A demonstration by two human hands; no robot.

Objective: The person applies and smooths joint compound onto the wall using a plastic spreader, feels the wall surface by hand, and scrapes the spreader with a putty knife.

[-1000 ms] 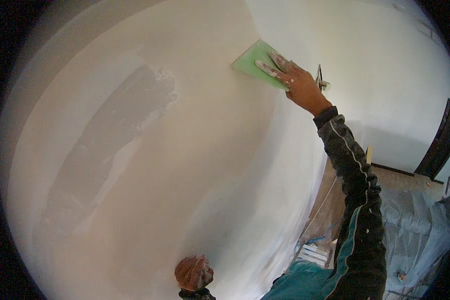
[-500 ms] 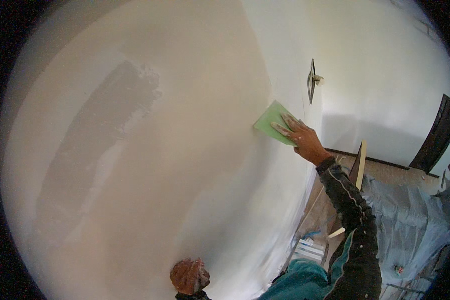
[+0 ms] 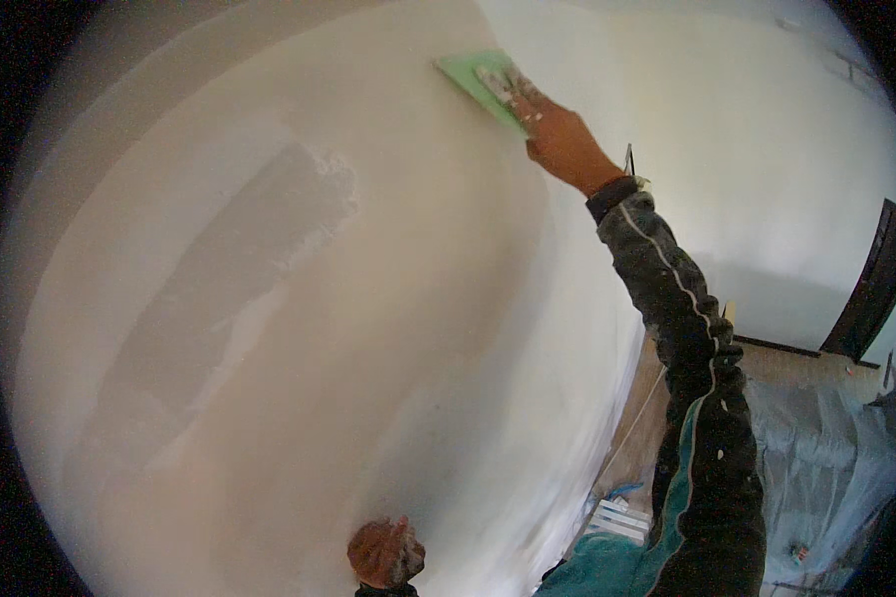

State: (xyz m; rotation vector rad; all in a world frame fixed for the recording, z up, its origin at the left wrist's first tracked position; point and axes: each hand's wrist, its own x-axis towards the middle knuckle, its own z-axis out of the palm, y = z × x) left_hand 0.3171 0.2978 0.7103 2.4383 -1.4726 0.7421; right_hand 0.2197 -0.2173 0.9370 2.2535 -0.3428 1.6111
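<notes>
My right hand (image 3: 560, 139), dusty with white powder on the fingers, presses a thin green pad (image 3: 465, 75) flat against the pale plastered wall (image 3: 319, 328), high up near a change to whiter paint. A long greyish patch (image 3: 209, 289) runs diagonally across the wall's left part. Low in the view, my left hand (image 3: 386, 550) is curled closed by the wall; whatever it holds, if anything, is hidden.
Behind my right arm are a small metal-framed fitting (image 3: 629, 159) and a white wall (image 3: 767, 169) with a dark door (image 3: 861, 289). Below right lie a plastic-covered bulky object (image 3: 816, 448), a slatted white step (image 3: 617, 522), a pale board (image 3: 729, 316) and brown floor (image 3: 627, 448).
My right hand with the green pad went down and right about half a second ago, and is now higher and farther left than in both earlier frames. My left hand has barely moved.
</notes>
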